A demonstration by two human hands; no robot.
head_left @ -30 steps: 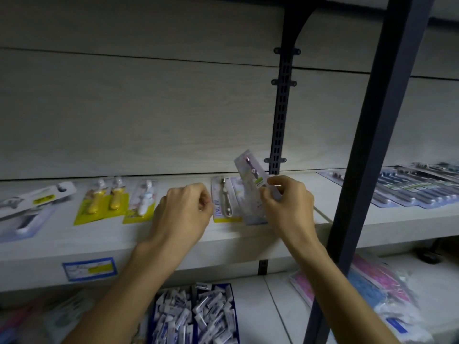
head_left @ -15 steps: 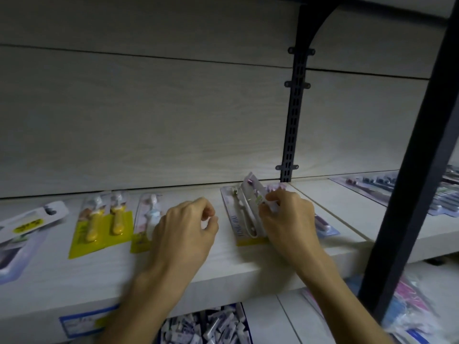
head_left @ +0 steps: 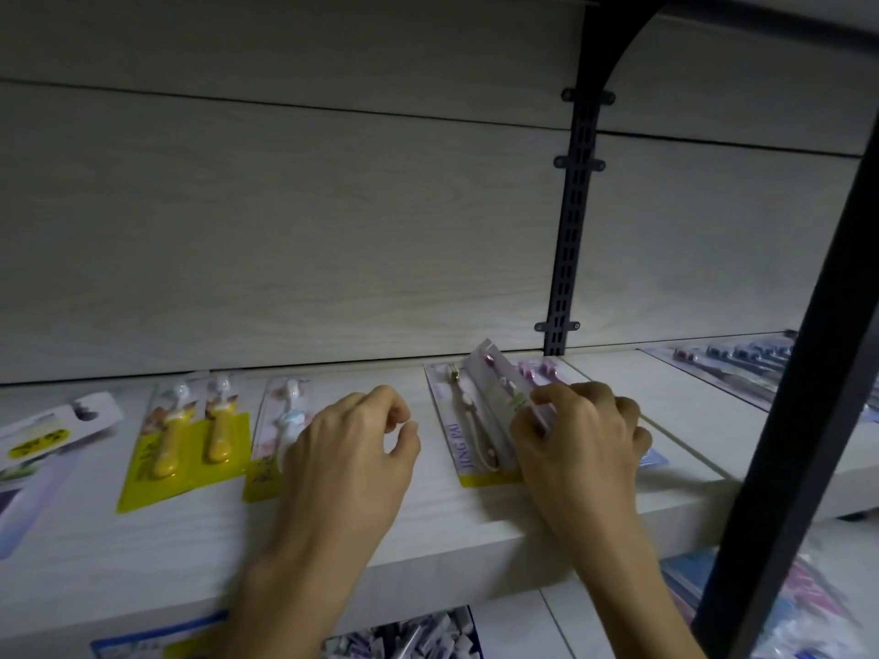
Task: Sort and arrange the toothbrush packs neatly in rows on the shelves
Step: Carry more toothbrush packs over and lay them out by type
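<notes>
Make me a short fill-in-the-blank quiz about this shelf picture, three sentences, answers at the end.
1. The tilted toothbrush pack is in the grip of the ____ hand.
2. The left hand holds ____.
3. The pack with two toothbrushes, left of the left hand, has a card coloured ____.

Missing words: right; nothing; yellow
</notes>
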